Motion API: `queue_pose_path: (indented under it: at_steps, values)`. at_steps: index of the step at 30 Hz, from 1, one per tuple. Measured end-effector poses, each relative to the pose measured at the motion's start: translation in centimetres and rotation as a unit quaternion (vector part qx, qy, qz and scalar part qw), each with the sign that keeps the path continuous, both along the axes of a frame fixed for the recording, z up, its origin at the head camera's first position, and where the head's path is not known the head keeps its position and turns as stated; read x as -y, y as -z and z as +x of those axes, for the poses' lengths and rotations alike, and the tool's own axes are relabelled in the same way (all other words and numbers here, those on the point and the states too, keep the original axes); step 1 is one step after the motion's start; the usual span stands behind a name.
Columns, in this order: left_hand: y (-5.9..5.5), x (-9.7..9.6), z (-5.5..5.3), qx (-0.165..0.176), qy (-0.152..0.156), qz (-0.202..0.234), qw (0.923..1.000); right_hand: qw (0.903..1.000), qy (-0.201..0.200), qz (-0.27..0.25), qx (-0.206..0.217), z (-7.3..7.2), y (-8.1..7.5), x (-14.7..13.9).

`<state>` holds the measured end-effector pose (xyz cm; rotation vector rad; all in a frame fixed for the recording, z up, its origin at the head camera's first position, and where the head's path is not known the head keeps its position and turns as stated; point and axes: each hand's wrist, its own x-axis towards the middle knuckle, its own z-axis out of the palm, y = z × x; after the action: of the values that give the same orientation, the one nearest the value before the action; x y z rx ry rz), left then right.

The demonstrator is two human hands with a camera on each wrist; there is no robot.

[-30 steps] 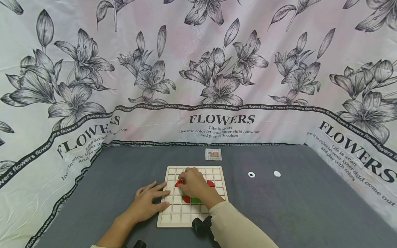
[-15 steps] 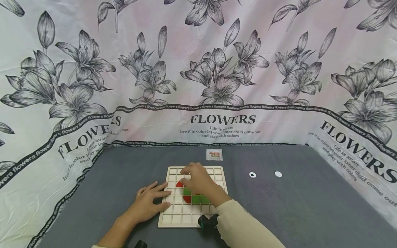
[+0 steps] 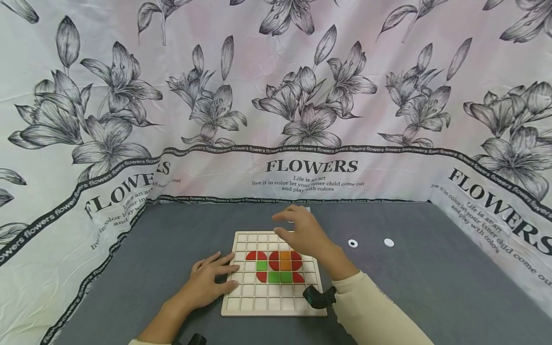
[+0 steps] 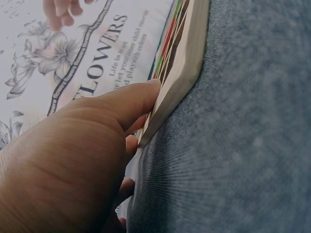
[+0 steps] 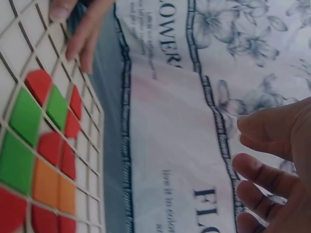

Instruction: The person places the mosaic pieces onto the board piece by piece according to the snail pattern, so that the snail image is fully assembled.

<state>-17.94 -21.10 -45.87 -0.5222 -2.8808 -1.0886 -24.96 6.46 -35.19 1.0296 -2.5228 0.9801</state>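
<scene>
A wooden grid board (image 3: 246,304) lies on the grey table, with coloured flat tiles in its middle cells. Among these are rounded red tiles (image 3: 252,256), green tiles (image 3: 280,277) and orange tiles (image 3: 285,261). My left hand (image 3: 206,282) rests at the board's left edge, fingers spread and fingertips on its rim; the left wrist view shows the thumb (image 4: 138,99) touching the side. Raised over the board's far right part is my right hand (image 3: 304,234), its fingers loosely bent. The right wrist view shows nothing between the right fingers (image 5: 265,177).
Behind the right hand a small white card (image 3: 305,210) is mostly hidden. To the right of the board lie a white disc with a black dot (image 3: 352,243) and a plain white disc (image 3: 389,243). Flower-printed cloth (image 3: 315,167) hangs around the table's back and sides.
My right hand has lifted from the tiles at the board's upper left and moved right and away, uncovering the red, green and orange tiles. The left hand has stayed at the edge.
</scene>
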Motion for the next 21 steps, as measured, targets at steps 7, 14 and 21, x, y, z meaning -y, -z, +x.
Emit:
queue_pose_path:
  at_steps: [7,14,21]
  values:
    - [0.0,0.1,0.0,-0.001,0.002,0.002,1.0,0.9986,0.004,-0.023,-0.048,0.1,-1.5,-3.1]
    - [0.0,0.0,0.0,0.0,0.01,0.003,0.9999,0.9951,0.0,-0.051,-0.085,-0.3,-1.0,-7.5]
    - [0.0,0.1,0.0,0.0,0.004,0.002,1.0,0.9955,0.014,-0.052,-0.078,-1.6,0.7,-11.3]
